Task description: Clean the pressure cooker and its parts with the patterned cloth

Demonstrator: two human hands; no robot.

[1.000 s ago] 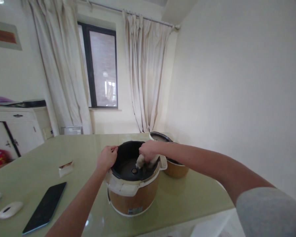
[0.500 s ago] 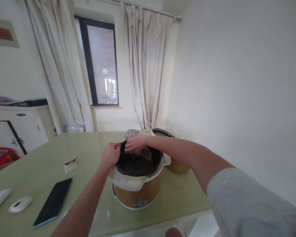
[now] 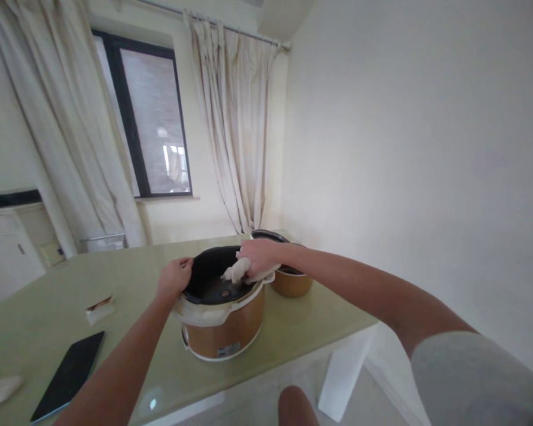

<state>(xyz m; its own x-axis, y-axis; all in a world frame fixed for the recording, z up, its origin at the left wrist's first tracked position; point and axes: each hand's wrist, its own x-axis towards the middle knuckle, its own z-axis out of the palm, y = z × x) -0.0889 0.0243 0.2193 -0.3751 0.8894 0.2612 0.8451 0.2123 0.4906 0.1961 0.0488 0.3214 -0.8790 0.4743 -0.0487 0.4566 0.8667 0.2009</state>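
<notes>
A brown and white electric cooker point(image 3: 244, 327) stands on the table with its lid off, its dark inside showing. At its left, my left hand point(image 3: 174, 278) grips the rim, fingers closed over the edge. My right hand point(image 3: 262, 255) is at the right side of the opening, closed on a crumpled whitish cloth point(image 3: 238, 270) that hangs into the cooker. On the inner floor a small round metal-looking disc point(image 3: 224, 293) shows. The right hand and cloth hide part of the far right inner wall.
Behind the cooker to the right stands a second brown, dark-rimmed piece point(image 3: 292, 285). A black tablet or phone point(image 3: 68, 374), a white oval object point(image 3: 0, 391) and a small packet point(image 3: 100, 309) lie on the green tabletop point(image 3: 128, 272). The right wall is close.
My right hand has moved from the far inner wall to the cooker's right side, and the cloth shows more. My left hand stays at the rim. The view has turned right.
</notes>
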